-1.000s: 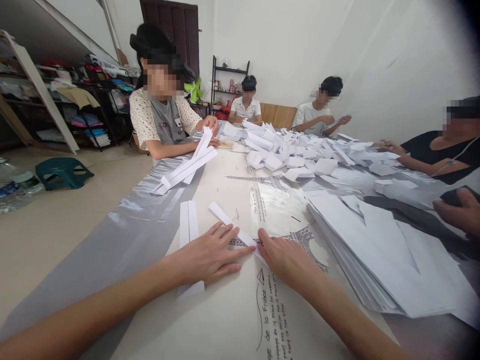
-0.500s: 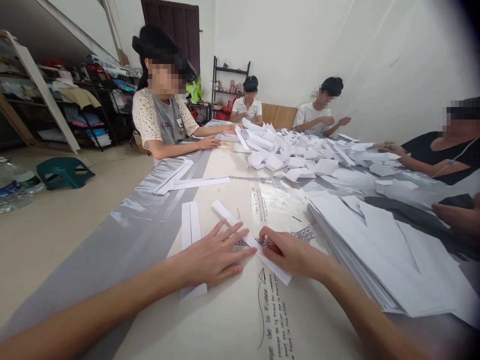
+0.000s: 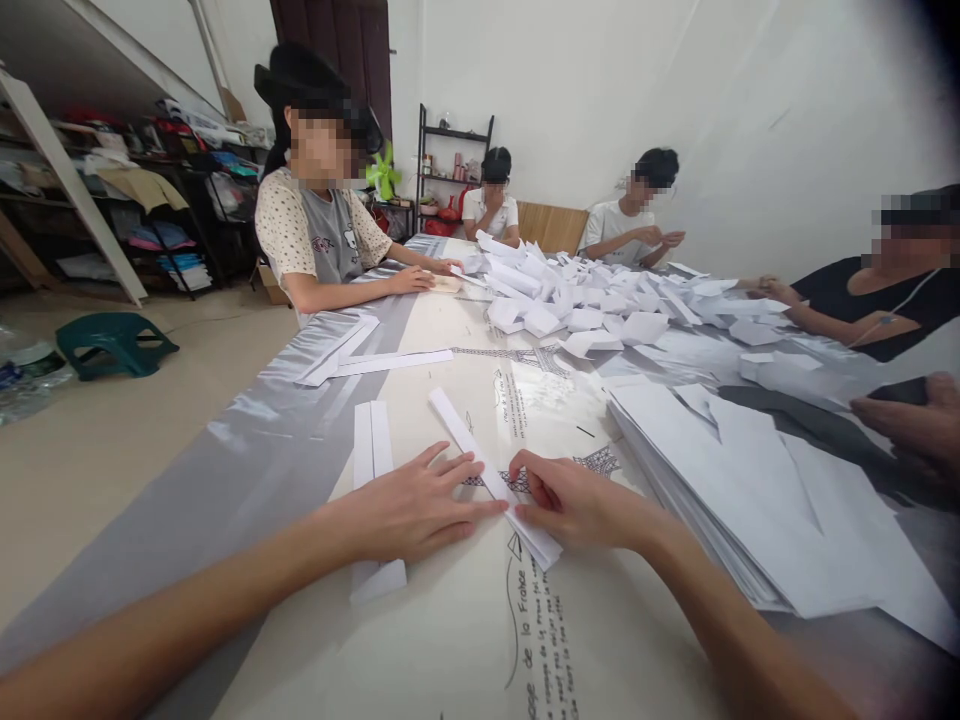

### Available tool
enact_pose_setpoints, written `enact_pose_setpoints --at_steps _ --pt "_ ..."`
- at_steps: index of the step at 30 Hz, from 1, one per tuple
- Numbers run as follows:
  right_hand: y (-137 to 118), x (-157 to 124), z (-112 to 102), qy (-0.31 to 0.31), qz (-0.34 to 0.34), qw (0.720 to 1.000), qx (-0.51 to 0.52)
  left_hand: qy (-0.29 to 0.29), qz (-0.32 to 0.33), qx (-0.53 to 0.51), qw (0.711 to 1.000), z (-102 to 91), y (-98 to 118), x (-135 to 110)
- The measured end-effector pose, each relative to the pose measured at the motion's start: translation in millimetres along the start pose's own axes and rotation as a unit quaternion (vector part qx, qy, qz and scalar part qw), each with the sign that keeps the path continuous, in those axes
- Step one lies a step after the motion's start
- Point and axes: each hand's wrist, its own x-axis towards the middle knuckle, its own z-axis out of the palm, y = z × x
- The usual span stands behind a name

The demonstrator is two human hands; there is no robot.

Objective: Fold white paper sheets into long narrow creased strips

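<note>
A narrow, folded white paper strip (image 3: pixel 495 482) lies slantwise across an Eiffel Tower-print tablecloth (image 3: pixel 420 640), the left hand (image 3: pixel 420 505) spread, fingertips on it, the right hand (image 3: pixel 570 497) half curled beside it, thumb and forefinger apart

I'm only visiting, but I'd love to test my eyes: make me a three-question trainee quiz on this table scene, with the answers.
1. True or false: the camera wearer's left hand touches the narrow paper strip.

2. What colour is the low stool on the floor?
a) red
b) dark green
c) white

3. Fill the gap with "nearer to" or "farther from": the heap of folded white papers is ____ the camera than the stack of large white sheets.

Key:
1. True; its fingertips are on the strip.
2. b
3. farther from
</note>
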Motion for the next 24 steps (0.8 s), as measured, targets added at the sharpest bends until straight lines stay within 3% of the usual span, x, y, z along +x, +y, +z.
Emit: enact_pose_setpoints --at_steps 24 --pt "-2.1 -0.8 -1.7 -0.029 -0.009 0.999 0.039 0.034 0.029 -0.032 0.999 5.2 -0.8 1.0"
